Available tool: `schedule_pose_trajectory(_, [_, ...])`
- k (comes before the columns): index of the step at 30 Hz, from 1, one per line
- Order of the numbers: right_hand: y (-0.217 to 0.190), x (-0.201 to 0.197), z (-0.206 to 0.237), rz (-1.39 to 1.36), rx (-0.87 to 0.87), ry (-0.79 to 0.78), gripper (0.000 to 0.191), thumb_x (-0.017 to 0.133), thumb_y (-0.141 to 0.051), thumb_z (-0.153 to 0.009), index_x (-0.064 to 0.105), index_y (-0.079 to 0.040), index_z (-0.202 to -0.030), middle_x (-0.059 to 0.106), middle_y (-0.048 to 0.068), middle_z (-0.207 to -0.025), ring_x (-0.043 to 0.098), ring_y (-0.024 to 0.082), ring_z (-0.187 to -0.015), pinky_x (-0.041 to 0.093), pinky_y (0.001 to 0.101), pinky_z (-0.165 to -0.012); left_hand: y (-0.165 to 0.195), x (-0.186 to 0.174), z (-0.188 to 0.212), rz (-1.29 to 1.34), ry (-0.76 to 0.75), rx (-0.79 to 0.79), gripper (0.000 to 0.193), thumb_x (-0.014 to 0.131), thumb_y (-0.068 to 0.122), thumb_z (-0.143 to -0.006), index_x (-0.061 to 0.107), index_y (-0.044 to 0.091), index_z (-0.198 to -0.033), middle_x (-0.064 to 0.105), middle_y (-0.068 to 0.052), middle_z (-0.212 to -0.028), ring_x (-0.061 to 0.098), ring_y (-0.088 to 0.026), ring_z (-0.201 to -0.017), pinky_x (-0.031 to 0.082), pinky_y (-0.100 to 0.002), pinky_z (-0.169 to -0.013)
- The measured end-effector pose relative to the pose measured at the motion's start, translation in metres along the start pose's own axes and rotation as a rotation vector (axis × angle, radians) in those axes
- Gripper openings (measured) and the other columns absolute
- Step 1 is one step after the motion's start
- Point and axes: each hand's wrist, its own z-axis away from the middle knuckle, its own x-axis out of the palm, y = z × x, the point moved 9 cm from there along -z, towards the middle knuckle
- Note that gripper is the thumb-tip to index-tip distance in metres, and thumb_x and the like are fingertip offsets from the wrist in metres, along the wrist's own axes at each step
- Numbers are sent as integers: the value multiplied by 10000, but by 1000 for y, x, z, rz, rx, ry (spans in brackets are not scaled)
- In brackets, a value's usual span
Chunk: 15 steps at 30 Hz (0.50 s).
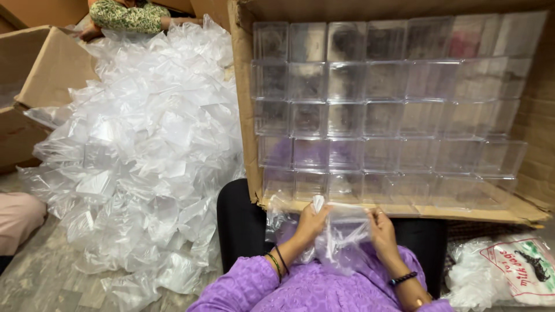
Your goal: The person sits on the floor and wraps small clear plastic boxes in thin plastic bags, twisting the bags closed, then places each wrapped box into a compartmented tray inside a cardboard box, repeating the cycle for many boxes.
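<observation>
Two hands grip a clear bag beside stacked clear boxes.

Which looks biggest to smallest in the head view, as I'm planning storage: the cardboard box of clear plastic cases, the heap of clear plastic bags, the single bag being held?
1-2. Cardboard box of clear plastic cases and heap of clear plastic bags: look alike, unranked.
3. Single clear bag, held by both hands.

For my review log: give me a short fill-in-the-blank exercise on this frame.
1. Both hands, left hand and right hand, hold a clear plastic ____.
2. The clear boxes are stacked inside a ____ carton.
3. The pile of bags lies to the person's ____.
Missing: bag; cardboard; left
</observation>
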Motion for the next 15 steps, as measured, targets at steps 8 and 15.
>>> schedule_pose_trajectory(8, [-16,35,18,-377,159,-223,158,537,-183,-1020,619,-55,-975,582,2,-763,528,83,-672,450,241,-573,-22,-26,53,39,-384,-267,451,609,407,-1074,646,-23,-1207,674,-94,-1005,644,-183,-882,534,-339,-737])
schedule_pose_trajectory(15, [-71,130,-4,37,-98,-396,197,603,-235,-1013,654,-54,-954,654,17,-777,603,92,-701,527,275,-598,0,-50,83,477,-455,-460,564,586,415,-1023,509,86,-1475,648,-57,-1200,603,-158,-1015,536,-326,-882])
